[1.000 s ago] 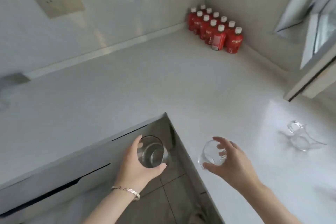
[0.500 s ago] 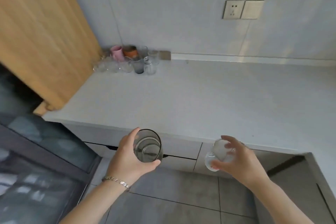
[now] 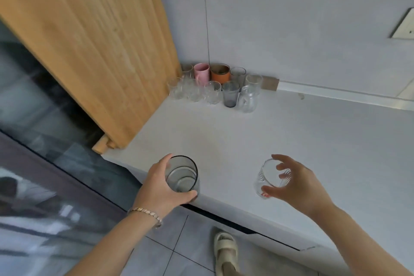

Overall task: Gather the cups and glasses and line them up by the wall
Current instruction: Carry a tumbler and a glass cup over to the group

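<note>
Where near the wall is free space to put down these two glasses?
Free: the counter along the wall strip, right of the clear pitcher, and all the open surface before the group. Crowded: the corner by the wooden panel, where the pink mug, orange cup and grey tumbler stand packed.

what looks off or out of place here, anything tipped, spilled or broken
Nothing spilled or visibly broken. The cups by the wall stand upright, bunched in two rough rows in the corner. The left hand holds a grey glass upright; the right hand holds a clear glass tilted on its side, apparently empty.
</note>
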A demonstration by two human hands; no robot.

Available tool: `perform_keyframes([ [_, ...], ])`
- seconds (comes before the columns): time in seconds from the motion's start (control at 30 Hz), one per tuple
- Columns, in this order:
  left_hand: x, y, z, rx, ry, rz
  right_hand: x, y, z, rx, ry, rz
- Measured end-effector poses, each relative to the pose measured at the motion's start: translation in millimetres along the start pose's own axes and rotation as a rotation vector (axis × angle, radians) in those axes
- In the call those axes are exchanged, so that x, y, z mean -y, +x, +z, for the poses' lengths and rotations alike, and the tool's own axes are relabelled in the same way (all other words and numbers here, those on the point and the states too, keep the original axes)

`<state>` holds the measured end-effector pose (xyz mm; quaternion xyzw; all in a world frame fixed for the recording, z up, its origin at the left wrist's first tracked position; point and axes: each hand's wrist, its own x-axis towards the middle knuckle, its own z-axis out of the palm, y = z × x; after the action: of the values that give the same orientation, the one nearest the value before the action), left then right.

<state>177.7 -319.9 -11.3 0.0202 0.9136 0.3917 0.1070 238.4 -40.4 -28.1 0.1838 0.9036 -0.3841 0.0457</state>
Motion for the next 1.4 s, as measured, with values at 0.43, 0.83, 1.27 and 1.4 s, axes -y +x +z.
perform_keyframes([
  [0.43,15,246,-32,0.003,0.139,-0.184,61,196,25,0.101,-0.056,-0.01],
  [0.83,42,410,-41,0.094,0.152,-0.123,115,258,93,0.066,-0.069,0.175],
  [1.27,58,422,-62,0.224,0.225,0.026,210,351,192,0.082,-0.08,0.137],
  [1.4,64,426,-62,0.231,0.226,0.053,218,360,206,0.076,-0.128,0.141],
])
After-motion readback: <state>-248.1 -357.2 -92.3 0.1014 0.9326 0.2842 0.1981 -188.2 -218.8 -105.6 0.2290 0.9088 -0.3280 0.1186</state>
